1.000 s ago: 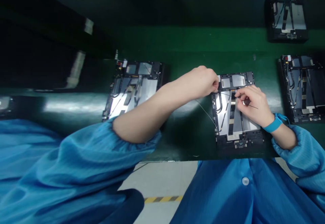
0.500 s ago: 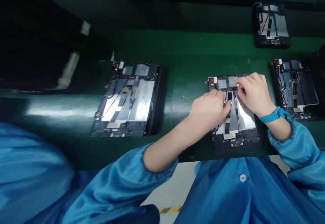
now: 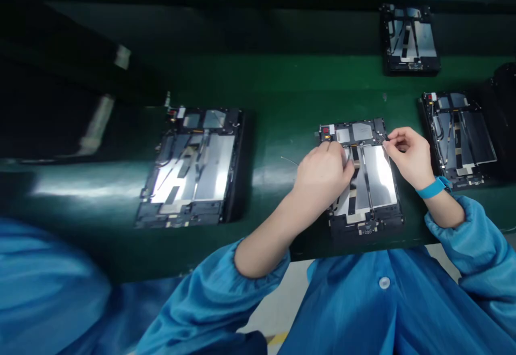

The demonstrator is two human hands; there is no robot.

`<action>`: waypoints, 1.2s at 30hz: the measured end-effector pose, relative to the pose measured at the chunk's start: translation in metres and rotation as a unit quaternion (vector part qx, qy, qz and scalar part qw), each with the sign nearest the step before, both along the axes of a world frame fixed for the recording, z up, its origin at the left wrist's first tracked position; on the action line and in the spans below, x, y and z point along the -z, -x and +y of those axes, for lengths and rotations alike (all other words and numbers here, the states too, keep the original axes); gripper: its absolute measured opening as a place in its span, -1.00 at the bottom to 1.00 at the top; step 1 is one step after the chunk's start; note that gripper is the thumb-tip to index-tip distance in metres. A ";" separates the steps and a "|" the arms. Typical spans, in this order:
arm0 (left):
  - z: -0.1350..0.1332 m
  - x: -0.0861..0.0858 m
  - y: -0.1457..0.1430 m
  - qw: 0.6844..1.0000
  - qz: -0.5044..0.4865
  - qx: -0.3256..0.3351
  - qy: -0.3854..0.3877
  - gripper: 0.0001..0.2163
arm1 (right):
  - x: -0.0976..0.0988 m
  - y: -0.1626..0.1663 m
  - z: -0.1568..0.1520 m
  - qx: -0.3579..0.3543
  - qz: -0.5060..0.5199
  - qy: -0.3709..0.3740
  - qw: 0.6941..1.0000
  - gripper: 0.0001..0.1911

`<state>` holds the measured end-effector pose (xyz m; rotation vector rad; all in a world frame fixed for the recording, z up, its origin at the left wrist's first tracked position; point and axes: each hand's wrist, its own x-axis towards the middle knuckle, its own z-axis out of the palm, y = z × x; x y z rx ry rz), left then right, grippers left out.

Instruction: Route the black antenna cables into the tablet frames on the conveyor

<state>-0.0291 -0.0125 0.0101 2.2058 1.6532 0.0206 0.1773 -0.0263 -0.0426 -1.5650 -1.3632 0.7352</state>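
Right hand [image 3: 411, 157] has shifted to the right edge of the tablet [image 3: 367, 183], fingertips together; left hand [image 3: 321, 171] covers the left edge, grip hidden; desk [image 3: 274, 124] stretches leftward.

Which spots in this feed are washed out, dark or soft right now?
Head view: white glare on the centre-left device and the device by the left hand; head view: deep shadow at upper left, blue cloth at lower left softly blurred.
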 end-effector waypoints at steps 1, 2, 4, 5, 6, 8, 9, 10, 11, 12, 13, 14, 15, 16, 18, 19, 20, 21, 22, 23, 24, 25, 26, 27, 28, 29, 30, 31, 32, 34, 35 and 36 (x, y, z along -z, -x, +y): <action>0.001 -0.001 0.000 1.000 -0.001 -0.004 0.006 -0.82 | 0.001 0.001 0.001 0.002 0.010 0.005 1.000 -0.90; 0.003 -0.003 0.000 1.000 -0.001 -0.006 0.018 -0.83 | 0.001 0.002 0.001 0.004 0.016 0.008 1.000 -0.90; 0.008 -0.007 -0.001 0.999 -0.002 -0.007 0.043 -0.84 | 0.001 0.003 0.002 0.008 0.018 0.011 1.000 -0.90; 0.011 -0.008 -0.001 0.999 -0.006 -0.006 0.050 -0.84 | 0.001 0.004 0.002 0.010 0.017 0.011 1.000 -0.90; 0.014 -0.009 -0.002 0.999 -0.015 -0.004 0.051 -0.83 | 0.000 0.004 0.001 0.011 0.015 0.012 1.000 -0.90; 0.019 -0.009 -0.001 0.998 -0.042 -0.001 0.050 -0.85 | -0.001 0.003 0.001 0.011 0.011 0.010 1.000 -0.90; 0.021 -0.009 -0.001 0.997 -0.055 -0.001 0.056 -0.87 | -0.001 0.003 0.001 0.010 0.011 0.009 1.000 -0.90; 0.023 -0.009 0.000 0.996 -0.063 -0.003 0.065 -0.89 | -0.002 0.003 0.001 0.009 0.011 0.009 1.000 -0.90; 0.024 -0.009 0.000 0.995 -0.063 -0.008 0.076 -0.91 | -0.002 0.003 0.000 0.009 0.013 0.010 1.000 -0.90; 0.024 -0.010 0.000 0.995 -0.056 -0.016 0.082 -0.92 | -0.002 0.003 0.000 0.010 0.015 0.012 1.000 -0.90; 0.023 -0.011 -0.001 0.995 -0.041 -0.026 0.083 -0.91 | -0.003 0.003 0.000 0.010 0.017 0.014 1.000 -0.90; 0.022 -0.013 -0.001 0.996 -0.023 -0.038 0.078 -0.88 | -0.003 0.004 0.001 0.011 0.019 0.016 1.000 -0.91; 0.021 -0.015 -0.002 0.996 -0.005 -0.047 0.071 -0.84 | -0.004 0.004 0.001 0.013 0.020 0.018 1.000 -0.91; 0.020 -0.017 -0.003 0.996 0.011 -0.053 0.066 -0.80 | -0.004 0.004 0.001 0.015 0.021 0.018 0.999 -0.91; 0.018 -0.020 -0.006 0.996 0.026 -0.054 0.071 -0.77 | -0.004 0.004 0.001 0.018 0.023 0.019 0.999 -0.91; 0.018 -0.020 -0.007 0.995 0.024 -0.052 0.077 -0.76 | -0.004 0.004 0.001 0.019 0.023 0.018 0.999 -0.91; 0.018 -0.020 -0.008 0.995 0.017 -0.049 0.081 -0.77 | -0.004 0.004 0.001 0.020 0.023 0.016 0.999 -0.91; 0.019 -0.019 -0.009 0.995 0.008 -0.047 0.084 -0.77 | -0.004 0.004 0.001 0.020 0.024 0.014 0.999 -0.91; 0.020 -0.018 -0.009 0.995 -0.003 -0.043 0.086 -0.78 | -0.003 0.004 0.001 0.021 0.025 0.013 0.999 -0.91; 0.021 -0.017 -0.008 0.995 -0.013 -0.040 0.090 -0.78 | -0.003 0.004 0.001 0.022 0.027 0.012 0.999 -0.91; 0.021 -0.017 -0.008 0.995 -0.021 -0.037 0.094 -0.79 | -0.003 0.004 0.001 0.023 0.029 0.012 0.999 -0.91; 0.022 -0.016 -0.008 0.994 -0.024 -0.038 0.095 -0.79 | -0.002 0.004 0.001 0.024 0.032 0.012 0.999 -0.91; 0.021 -0.016 -0.008 0.994 -0.022 -0.042 0.094 -0.80 | -0.002 0.004 0.001 0.026 0.034 0.013 0.999 -0.91; 0.021 -0.016 -0.008 0.995 -0.016 -0.049 0.089 -0.80 | -0.002 0.004 0.001 0.027 0.037 0.012 0.999 -0.91; 0.019 -0.017 -0.008 0.995 -0.005 -0.057 0.080 -0.79 | -0.002 0.004 0.001 0.028 0.039 0.012 0.999 -0.91; 0.018 -0.017 -0.009 0.995 0.008 -0.065 0.069 -0.78 | -0.002 0.004 0.001 0.028 0.040 0.011 0.999 -0.91; 0.017 -0.017 -0.010 0.995 0.019 -0.070 0.062 -0.78 | -0.002 0.004 0.001 0.028 0.041 0.011 0.999 -0.91; 0.016 -0.017 -0.011 0.995 0.026 -0.071 0.058 -0.77 | -0.002 0.004 0.001 0.028 0.040 0.011 0.999 -0.91; 0.015 -0.017 -0.012 0.996 0.027 -0.070 0.056 -0.76 | -0.002 0.004 0.001 0.028 0.039 0.011 0.999 -0.91; 0.014 -0.015 -0.014 0.996 0.022 -0.065 0.056 -0.76 | -0.002 0.004 0.001 0.026 0.038 0.010 0.999 -0.90; 0.013 -0.014 -0.014 0.996 0.019 -0.064 0.055 -0.77 | -0.002 0.004 0.002 0.026 0.038 0.010 0.999 -0.90; 0.013 -0.013 -0.015 0.996 0.020 -0.067 0.054 -0.77 | -0.002 0.004 0.002 0.026 0.038 0.011 0.999 -0.90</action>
